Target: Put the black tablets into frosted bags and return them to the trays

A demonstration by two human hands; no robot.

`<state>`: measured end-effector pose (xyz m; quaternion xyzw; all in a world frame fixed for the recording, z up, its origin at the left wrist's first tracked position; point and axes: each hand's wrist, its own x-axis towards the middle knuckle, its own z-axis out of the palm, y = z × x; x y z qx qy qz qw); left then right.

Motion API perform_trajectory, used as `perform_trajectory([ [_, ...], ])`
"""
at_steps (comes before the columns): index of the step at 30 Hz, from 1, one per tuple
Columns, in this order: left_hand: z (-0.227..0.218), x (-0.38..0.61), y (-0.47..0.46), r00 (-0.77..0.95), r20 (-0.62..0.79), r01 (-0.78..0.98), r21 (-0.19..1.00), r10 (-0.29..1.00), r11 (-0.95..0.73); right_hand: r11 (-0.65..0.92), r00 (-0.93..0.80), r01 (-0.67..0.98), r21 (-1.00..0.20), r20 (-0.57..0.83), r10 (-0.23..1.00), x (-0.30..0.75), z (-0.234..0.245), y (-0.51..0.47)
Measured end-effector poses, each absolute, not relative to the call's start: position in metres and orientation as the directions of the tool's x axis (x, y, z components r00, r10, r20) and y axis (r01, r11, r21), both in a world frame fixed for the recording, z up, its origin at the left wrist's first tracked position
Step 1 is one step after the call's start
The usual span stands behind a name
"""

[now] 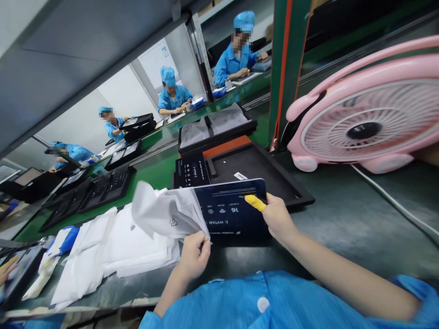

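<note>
My right hand (279, 217), with a yellow finger cot on one digit, grips the right end of a dark tablet (236, 224) that has printed white text and icons on its face. The tablet's left end sits inside a translucent plastic sleeve (171, 214). My left hand (195, 256) is closed on the lower edge of the sleeve's mouth. A pile of white sleeves (137, 249) lies on the bench to the left. Behind the tablet, a black tray (291, 183) holds another dark printed tablet (192, 171) at its left side and a small white label.
A pink fan (363, 105) stands at the right, its white cable (394, 196) trailing over the bench. Beyond are a tray of sleeved items (216, 125), black trays with tablets (106, 187) and a green post (288, 68). Several co-workers in blue sit along the line.
</note>
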<state>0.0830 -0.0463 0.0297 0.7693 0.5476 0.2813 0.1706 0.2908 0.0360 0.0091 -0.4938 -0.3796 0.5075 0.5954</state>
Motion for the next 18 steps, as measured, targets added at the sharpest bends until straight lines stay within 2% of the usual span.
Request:
perform_trajectory([
  [3, 0.034, 0.083, -0.033, 0.169, 0.178, 0.701, 0.669, 0.969, -0.245, -0.006, 0.156, -0.224, -0.975, -0.042, 0.987, 0.278, 0.008, 0.032],
  [9, 0.078, 0.081, -0.003, -0.156, 0.365, 0.531, 0.814, 0.918, -0.233, 0.001, -0.08, -0.181, -0.983, 0.015, 0.997, 0.25, 0.013, 0.022],
  [11, 0.079, 0.089, 0.0, -0.128, 0.356, 0.536, 0.81, 0.926, -0.237, 0.004, -0.105, -0.148, -0.989, 0.019, 0.994, 0.242, 0.014, 0.023],
  [15, 0.057, 0.112, -0.01, 0.095, 0.26, 0.611, 0.746, 0.961, -0.263, -0.001, -0.122, -0.043, -0.999, 0.004, 0.993, 0.228, 0.012, 0.026],
  [18, 0.048, 0.113, -0.022, 0.17, 0.25, 0.631, 0.716, 0.953, -0.3, -0.017, -0.145, 0.019, -1.0, -0.019, 0.989, 0.222, 0.011, 0.025],
])
